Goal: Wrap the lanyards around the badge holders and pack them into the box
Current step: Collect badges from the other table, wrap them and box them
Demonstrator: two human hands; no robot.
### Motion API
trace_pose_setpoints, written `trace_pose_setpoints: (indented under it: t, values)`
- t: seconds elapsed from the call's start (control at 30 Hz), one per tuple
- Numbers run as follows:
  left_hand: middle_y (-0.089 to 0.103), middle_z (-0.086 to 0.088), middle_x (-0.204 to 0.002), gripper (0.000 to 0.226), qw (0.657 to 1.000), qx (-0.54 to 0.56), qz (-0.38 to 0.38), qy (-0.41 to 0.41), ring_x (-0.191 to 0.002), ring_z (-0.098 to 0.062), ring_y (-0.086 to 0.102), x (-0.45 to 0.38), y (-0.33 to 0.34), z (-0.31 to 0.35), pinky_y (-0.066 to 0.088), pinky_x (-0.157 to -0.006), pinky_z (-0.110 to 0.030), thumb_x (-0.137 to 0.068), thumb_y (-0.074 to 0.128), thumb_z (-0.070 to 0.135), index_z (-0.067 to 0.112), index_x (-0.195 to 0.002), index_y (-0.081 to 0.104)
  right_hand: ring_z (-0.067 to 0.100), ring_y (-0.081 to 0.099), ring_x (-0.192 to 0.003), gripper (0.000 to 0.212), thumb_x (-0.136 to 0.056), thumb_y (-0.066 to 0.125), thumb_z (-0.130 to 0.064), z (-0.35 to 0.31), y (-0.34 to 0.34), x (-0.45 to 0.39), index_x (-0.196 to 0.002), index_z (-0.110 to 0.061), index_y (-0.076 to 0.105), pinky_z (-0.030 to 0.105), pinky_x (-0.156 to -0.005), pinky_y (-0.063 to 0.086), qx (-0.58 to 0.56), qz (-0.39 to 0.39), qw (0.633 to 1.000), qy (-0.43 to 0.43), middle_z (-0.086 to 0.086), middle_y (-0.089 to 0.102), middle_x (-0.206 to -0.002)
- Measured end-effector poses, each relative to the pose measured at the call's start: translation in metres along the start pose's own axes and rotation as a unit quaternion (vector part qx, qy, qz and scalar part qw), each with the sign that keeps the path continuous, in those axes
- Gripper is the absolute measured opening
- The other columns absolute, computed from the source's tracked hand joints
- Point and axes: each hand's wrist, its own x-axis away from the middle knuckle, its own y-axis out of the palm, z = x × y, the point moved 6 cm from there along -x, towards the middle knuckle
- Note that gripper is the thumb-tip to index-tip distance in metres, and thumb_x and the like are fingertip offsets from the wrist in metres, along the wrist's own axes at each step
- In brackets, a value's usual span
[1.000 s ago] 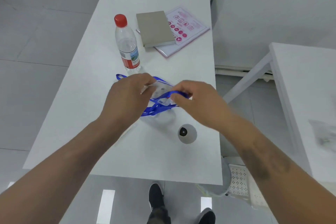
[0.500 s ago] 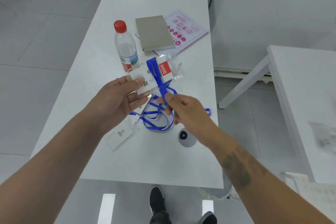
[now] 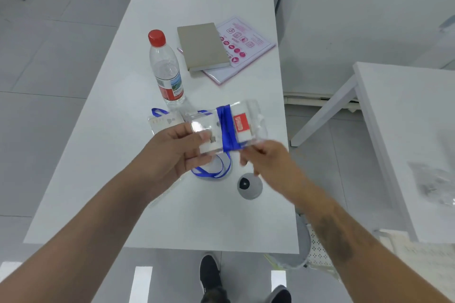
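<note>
1. Above the white table (image 3: 103, 160), I see the left hand (image 3: 177, 152) holding a clear badge holder (image 3: 221, 128) flat, thumb on top and fingers curled underneath.
2. I see a blue lanyard (image 3: 227, 130) banded across the holder's middle, beside its red label; loose loops hang below onto the table.
3. I find the right hand (image 3: 268, 162) blurred at the holder's near right corner; it seems to pinch the strap end, but I cannot tell for sure.
4. I note another badge holder (image 3: 163, 123) lying on the table behind the left hand, near a water bottle (image 3: 167, 69).
5. I see a grey box (image 3: 202, 47) farther back, resting on a pink-printed sheet (image 3: 246, 44).
</note>
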Motion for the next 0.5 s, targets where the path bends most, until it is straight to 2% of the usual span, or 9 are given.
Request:
trace_pose_setpoints:
  t: [0.07, 0.13, 0.2, 0.23, 0.3, 0.37, 0.43, 0.5]
  values:
    - [0.076, -0.003, -0.082, 0.006, 0.993, -0.072, 0.092, 0.034, -0.074, -0.018, 0.073, -0.004, -0.003, -0.004, 0.062, -0.071, -0.027, -0.090, 0.067, 0.007, 0.006, -0.094, 0.071, 0.019, 0.040, -0.059, 0.028, -0.098, 0.052, -0.031, 0.009, 0.020, 0.018, -0.082, -0.018, 0.071, 0.030, -0.055, 0.035, 0.058, -0.058, 0.997, 0.012, 0.014, 0.061, -0.078]
    - [0.076, -0.003, -0.078, 0.005, 0.964, -0.206, 0.151, 0.074, -0.071, -0.020, 0.074, -0.007, -0.005, -0.007, 0.062, -0.073, -0.030, -0.089, 0.069, 0.010, 0.006, -0.091, 0.071, 0.015, 0.048, -0.065, 0.029, -0.101, 0.046, -0.034, 0.009, 0.023, 0.032, -0.092, -0.015, 0.066, 0.031, -0.063, 0.042, 0.180, -0.097, 0.979, -0.016, 0.007, 0.063, -0.086]
    - [0.076, -0.004, -0.084, 0.007, 0.945, -0.279, 0.143, 0.092, -0.072, -0.019, 0.074, -0.005, 0.002, -0.011, 0.062, -0.069, -0.027, -0.089, 0.070, 0.014, 0.008, -0.092, 0.071, 0.017, 0.054, -0.077, 0.027, -0.100, 0.045, -0.034, -0.002, 0.010, 0.038, -0.089, -0.016, 0.063, 0.034, -0.072, 0.046, 0.295, -0.080, 0.950, -0.068, 0.000, 0.061, -0.087]
    - [0.076, -0.003, -0.086, 0.006, 0.941, -0.298, 0.131, 0.097, -0.071, -0.016, 0.074, -0.004, 0.006, -0.013, 0.060, -0.064, -0.022, -0.089, 0.070, 0.014, 0.009, -0.092, 0.071, 0.014, 0.056, -0.079, 0.025, -0.098, 0.050, -0.037, -0.010, -0.002, 0.039, -0.088, -0.020, 0.065, 0.033, -0.074, 0.046, 0.317, -0.049, 0.943, -0.087, -0.003, 0.063, -0.088]
    - [0.075, -0.003, -0.085, 0.002, 0.942, -0.304, 0.104, 0.098, -0.071, -0.011, 0.073, -0.001, 0.016, -0.015, 0.055, -0.059, -0.014, -0.089, 0.070, 0.012, 0.010, -0.090, 0.071, 0.006, 0.058, -0.082, 0.012, -0.088, 0.065, -0.042, -0.019, -0.031, 0.035, -0.084, -0.032, 0.072, 0.027, -0.071, 0.047, 0.286, 0.028, 0.953, -0.095, -0.011, 0.066, -0.088]
    - [0.076, -0.004, -0.085, 0.004, 0.954, -0.279, 0.072, 0.082, -0.074, -0.014, 0.074, 0.003, 0.032, -0.019, 0.056, -0.061, -0.016, -0.088, 0.070, 0.009, 0.011, -0.086, 0.072, 0.003, 0.057, -0.085, 0.007, -0.075, 0.078, -0.042, -0.015, -0.058, 0.031, -0.077, -0.037, 0.074, 0.022, -0.069, 0.043, 0.225, 0.089, 0.966, -0.089, -0.014, 0.064, -0.089]
    - [0.077, -0.003, -0.085, 0.006, 0.963, -0.260, 0.043, 0.060, -0.078, -0.018, 0.074, 0.003, 0.047, -0.023, 0.060, -0.068, -0.024, -0.088, 0.070, 0.009, 0.013, -0.084, 0.072, 0.001, 0.059, -0.090, 0.018, -0.067, 0.086, -0.039, -0.006, -0.076, 0.032, -0.074, -0.029, 0.071, 0.018, -0.073, 0.044, 0.158, 0.124, 0.977, -0.067, -0.015, 0.062, -0.095]
    - [0.078, -0.001, -0.085, 0.005, 0.971, -0.234, 0.019, 0.040, -0.080, -0.019, 0.075, 0.005, 0.064, -0.030, 0.061, -0.073, -0.028, -0.089, 0.070, 0.009, 0.012, -0.087, 0.072, 0.004, 0.063, -0.080, 0.029, -0.065, 0.089, -0.031, 0.006, -0.091, 0.040, -0.076, -0.017, 0.067, 0.018, -0.070, 0.046, 0.069, 0.133, 0.988, -0.033, -0.006, 0.068, -0.096]
